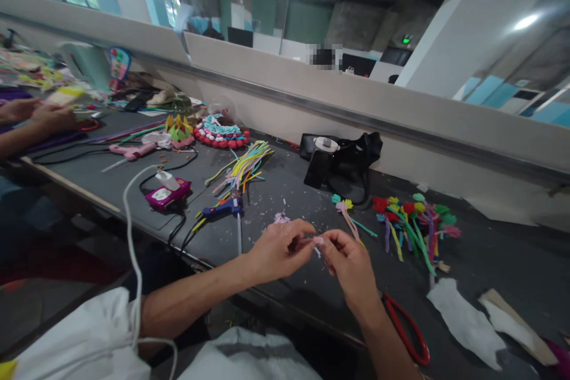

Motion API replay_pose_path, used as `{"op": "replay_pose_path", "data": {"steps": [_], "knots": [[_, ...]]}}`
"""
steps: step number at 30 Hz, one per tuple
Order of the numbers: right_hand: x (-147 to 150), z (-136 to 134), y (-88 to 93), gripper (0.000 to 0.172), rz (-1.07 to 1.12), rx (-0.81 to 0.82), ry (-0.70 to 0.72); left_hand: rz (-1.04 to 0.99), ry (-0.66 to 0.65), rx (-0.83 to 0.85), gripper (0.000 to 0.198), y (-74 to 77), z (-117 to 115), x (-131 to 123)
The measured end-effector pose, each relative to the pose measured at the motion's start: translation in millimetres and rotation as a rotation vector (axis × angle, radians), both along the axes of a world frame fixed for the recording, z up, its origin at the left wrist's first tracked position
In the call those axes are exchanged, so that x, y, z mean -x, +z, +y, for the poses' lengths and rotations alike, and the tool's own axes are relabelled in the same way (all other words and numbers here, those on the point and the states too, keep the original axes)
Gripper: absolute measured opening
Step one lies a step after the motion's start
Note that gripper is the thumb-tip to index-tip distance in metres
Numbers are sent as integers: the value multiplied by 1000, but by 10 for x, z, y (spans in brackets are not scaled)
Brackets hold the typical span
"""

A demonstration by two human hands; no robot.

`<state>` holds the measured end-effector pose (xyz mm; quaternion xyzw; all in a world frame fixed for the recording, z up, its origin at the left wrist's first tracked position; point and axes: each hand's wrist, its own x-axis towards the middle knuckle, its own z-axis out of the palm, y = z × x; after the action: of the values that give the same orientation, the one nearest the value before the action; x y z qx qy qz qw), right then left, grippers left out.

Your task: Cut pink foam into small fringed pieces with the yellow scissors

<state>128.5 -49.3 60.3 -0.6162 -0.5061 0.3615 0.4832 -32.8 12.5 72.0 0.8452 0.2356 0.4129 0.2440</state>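
Note:
Over the front of the dark table, my left hand (282, 249) and my right hand (351, 264) meet fingertip to fingertip. Between them is a small pink piece (318, 240), probably paper, pinched by both. Light purple scraps (281, 218) lie just behind my left hand. A blue glue gun (222, 208) rests to the left of it. Flowers with pink stems (350, 217) are just beyond my right hand. Farther right lies a heap of colourful flowers with strip-like stems (407, 214). A red scissor-like handle (407, 329) sits beside my right forearm.
A bundle of coloured strips (247, 163) lies behind the blue glue gun. Left of it are a purple power strip (167, 195) and a pink glue gun (133, 150). A black bag (356, 154) leans at the partition (285, 83). Another person's hands (44, 116) work at far left.

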Motion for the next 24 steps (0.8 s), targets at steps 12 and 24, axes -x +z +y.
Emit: {"op": "replay_pose_path", "data": {"steps": [12, 24], "knots": [[-29, -133, 150, 38, -193, 11, 28, 60, -105, -217, 18, -61, 63, 40], [-30, -112, 66, 26, -450, -205, 172, 165, -256, 132, 18, 125, 68, 49]]}}
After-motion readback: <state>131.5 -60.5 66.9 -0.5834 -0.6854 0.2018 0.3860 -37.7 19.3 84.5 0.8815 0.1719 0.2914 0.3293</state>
